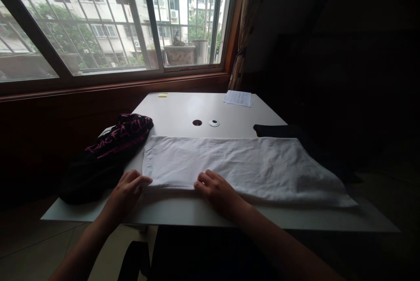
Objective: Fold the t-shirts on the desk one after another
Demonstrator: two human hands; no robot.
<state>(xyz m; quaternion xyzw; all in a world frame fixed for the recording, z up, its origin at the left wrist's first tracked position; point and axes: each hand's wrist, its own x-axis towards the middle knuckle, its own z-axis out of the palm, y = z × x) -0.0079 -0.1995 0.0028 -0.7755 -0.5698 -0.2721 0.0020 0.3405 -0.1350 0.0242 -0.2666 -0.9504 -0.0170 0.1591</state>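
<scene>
White trousers (229,163) lie lengthwise across the white table, doubled into a long flat shape with light wrinkles. Their gathered narrow end is on the left, and a wider part tapers to a point at the right. My left hand (129,188) is closed at the near left corner of the fabric, its fingertips pinching the edge. Farther along the same near edge, my right hand (218,191) has its fingers curled onto the cloth and gripping it. Both wrists rest low over the table's front part.
A black garment with pink lettering (121,141) is heaped at the table's left side. Dark cloth (275,130) lies behind the trousers' right part. Papers (238,98), a yellow item (162,95), a round hole (197,123) and its cap (214,123) are on the white table (183,106).
</scene>
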